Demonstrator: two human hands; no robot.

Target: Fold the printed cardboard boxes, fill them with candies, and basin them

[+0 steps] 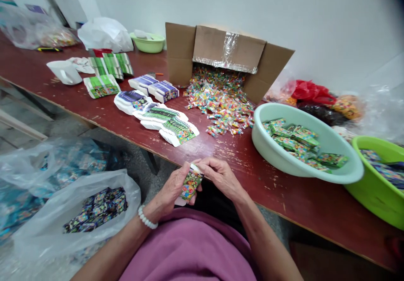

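Observation:
A small green printed carton (191, 184) is held upright in front of my body, just off the table's front edge. My left hand (177, 185) is wrapped round its side, fingers behind it. At its white top flap, the fingers of my right hand (220, 175) are bent and pressed together; whether they pinch the flap or a candy is hidden. Beyond my hands, overlapping flat cartons (179, 130) lie fanned on the table. Wrapped candies (221, 108) spill from a cardboard box (230, 47) lying on its side.
On the right, a pale green basin (261, 140) holds green packets, with a lime green basin (372, 197) beside it. Bundled green cartons (101, 86) and purple cartons (164, 91) lie left of the candies. An open plastic bag (126, 213) of packets stands on the floor, lower left.

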